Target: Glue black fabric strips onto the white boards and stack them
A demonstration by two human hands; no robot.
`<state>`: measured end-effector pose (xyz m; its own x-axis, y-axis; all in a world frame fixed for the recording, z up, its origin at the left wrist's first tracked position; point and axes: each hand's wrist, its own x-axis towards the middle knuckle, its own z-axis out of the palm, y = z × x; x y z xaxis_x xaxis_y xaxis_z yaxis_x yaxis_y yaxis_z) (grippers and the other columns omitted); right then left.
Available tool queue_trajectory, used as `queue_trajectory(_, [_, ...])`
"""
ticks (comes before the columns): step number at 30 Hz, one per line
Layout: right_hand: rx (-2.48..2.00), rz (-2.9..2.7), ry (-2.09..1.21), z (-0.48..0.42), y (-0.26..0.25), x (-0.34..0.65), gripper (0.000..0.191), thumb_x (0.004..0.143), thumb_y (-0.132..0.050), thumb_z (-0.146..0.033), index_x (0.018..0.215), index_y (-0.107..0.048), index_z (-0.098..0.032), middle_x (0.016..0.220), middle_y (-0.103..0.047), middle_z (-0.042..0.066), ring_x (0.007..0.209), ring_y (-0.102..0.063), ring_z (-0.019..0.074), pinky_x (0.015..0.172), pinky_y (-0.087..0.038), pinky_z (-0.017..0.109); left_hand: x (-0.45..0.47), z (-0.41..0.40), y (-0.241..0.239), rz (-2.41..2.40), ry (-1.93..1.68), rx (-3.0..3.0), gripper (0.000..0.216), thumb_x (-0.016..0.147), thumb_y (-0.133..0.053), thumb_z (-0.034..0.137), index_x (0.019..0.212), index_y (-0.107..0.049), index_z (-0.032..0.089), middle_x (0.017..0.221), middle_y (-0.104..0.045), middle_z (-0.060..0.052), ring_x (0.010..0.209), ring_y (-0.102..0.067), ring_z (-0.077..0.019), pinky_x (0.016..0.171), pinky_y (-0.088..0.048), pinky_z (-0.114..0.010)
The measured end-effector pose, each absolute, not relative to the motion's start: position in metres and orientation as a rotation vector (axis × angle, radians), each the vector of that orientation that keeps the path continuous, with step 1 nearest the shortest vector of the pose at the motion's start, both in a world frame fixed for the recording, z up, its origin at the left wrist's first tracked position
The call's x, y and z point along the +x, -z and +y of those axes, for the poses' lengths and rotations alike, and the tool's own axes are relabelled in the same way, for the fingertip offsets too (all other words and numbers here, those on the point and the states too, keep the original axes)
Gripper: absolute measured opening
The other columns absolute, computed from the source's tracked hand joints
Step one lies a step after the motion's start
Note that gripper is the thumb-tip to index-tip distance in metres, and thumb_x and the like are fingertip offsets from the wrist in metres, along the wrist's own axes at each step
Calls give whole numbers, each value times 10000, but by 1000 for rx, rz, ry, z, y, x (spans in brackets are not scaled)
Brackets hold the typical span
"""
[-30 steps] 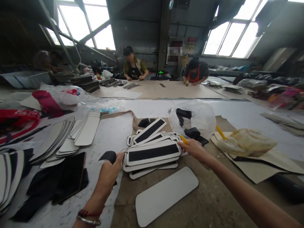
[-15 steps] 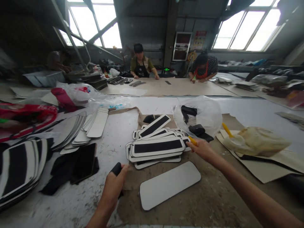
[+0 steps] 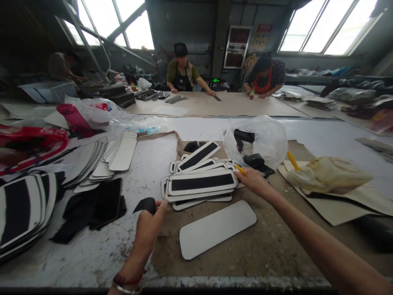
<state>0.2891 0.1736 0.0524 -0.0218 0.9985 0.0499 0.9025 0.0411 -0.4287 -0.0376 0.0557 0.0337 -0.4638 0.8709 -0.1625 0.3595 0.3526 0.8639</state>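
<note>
On the big white desk (image 3: 152, 159), the left hand (image 3: 147, 227) points up, pinching a black strip (image 3: 146, 205) by the left end of the piled pads (image 3: 201, 182), while the right hand (image 3: 253, 181), arm stretched long, grips a yellow stick (image 3: 240, 169) at their right end.

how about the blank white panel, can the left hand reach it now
Probably yes: the blank white panel lies uncovered on the brown sheet, with nothing visible between it and the left hand, though the black strip it holds may hamper gripping.
</note>
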Motion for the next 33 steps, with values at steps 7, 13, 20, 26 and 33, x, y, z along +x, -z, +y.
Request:
queue_trajectory(7, [-1696,-1652,-664,110,-97,310,642,906,-208,-677,828,-610,-183,776,-654,60,675,-600,162,594,-445,259,-12,-5,-20,1934,-530,1190,506,680,-526,703,639,-600,204,482,-502,4,579,-525,-235,563,-360,-309])
queue_trajectory(13, [-1572,-1320,-1029,52,-90,287,666,744,-443,-798,673,-624,-161,591,-554,18,453,-436,91,415,-334,219,2,-13,-14,1888,-630,1035,422,577,-576,601,634,-582,183,507,-527,-24,536,-476,-198,532,-344,-301])
queue_trajectory(20, [-1211,-1015,-1590,19,-67,225,440,716,-704,-588,787,-601,-167,683,-586,-7,515,-498,79,465,-403,193,8,-27,-19,1504,-773,737,419,638,-577,580,519,-452,198,428,-321,69,389,-244,-66,413,-178,-225])
queue_trajectory(26, [-1297,-1082,-1615,16,-44,198,351,749,-720,-480,821,-569,-171,618,-597,-22,526,-533,94,533,-423,212,6,-31,-20,1432,-806,699,362,645,-586,513,544,-457,191,452,-361,59,387,-263,-56,403,-169,-212])
queue_trajectory(33, [-1523,-1300,-1232,15,-52,200,376,726,-687,-558,766,-567,-203,562,-586,-11,484,-546,156,507,-445,283,3,-31,-14,1439,-814,709,345,670,-549,483,495,-453,203,373,-325,60,354,-281,-71,391,-198,-220])
